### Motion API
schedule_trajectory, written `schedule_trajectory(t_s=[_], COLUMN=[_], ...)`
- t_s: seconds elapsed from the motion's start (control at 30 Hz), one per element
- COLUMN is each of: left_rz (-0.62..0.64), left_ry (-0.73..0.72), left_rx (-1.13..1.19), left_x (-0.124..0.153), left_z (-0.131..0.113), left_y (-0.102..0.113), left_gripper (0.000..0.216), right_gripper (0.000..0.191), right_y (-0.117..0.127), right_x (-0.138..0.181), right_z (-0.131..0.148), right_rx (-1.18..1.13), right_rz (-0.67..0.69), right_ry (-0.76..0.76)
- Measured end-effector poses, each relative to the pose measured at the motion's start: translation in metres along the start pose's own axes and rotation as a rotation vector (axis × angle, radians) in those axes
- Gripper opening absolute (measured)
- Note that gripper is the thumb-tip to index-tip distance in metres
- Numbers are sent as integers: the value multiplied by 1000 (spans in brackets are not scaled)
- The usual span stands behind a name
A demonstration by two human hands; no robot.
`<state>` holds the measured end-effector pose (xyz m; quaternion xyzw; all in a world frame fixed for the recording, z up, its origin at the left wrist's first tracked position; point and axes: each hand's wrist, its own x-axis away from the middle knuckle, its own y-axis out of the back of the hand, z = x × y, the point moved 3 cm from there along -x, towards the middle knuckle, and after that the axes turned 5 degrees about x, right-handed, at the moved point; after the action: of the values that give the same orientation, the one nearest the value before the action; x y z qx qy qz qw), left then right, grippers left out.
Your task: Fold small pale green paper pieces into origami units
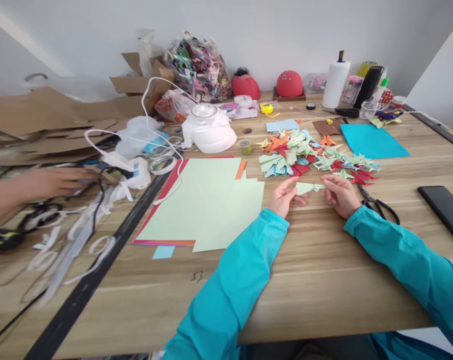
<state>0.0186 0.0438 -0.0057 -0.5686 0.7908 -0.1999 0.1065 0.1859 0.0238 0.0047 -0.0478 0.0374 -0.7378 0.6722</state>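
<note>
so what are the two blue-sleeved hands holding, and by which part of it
A pale green folded paper: the left hand has its broad end, the right hand its narrow end.

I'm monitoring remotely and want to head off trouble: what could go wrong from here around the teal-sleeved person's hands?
The right hand pinches one end of the small green folded paper, with the left hand at the other; uneven pulling might crease or tear it.
The scissors lie close beside the right hand, so a sideways move could knock them.
The loose pile of folded shapes sits just beyond both hands; reaching forward might scatter some.
</note>
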Motion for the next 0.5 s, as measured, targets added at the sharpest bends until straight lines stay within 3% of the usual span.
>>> schedule_trajectory(t_s=[0.17,0.3,0.4,0.5], left_rz=[-26,-79,-41,12], left_ry=[-7,-38,-34,-35], left_rx=[61,161,160,85], left_x=[-2,-4,-4,-2], left_z=[2,0,0,1], left_y=[3,6,4,1], left_gripper=[31,35,41,46], right_gripper=[44,57,50,44], right_y=[1,-12,-28,-39], right_x=[2,12,20,21], right_z=[0,2,3,6], right_rx=[27,246,344,289], right_rz=[-61,70,203,182], right_ry=[48,180,252,297])
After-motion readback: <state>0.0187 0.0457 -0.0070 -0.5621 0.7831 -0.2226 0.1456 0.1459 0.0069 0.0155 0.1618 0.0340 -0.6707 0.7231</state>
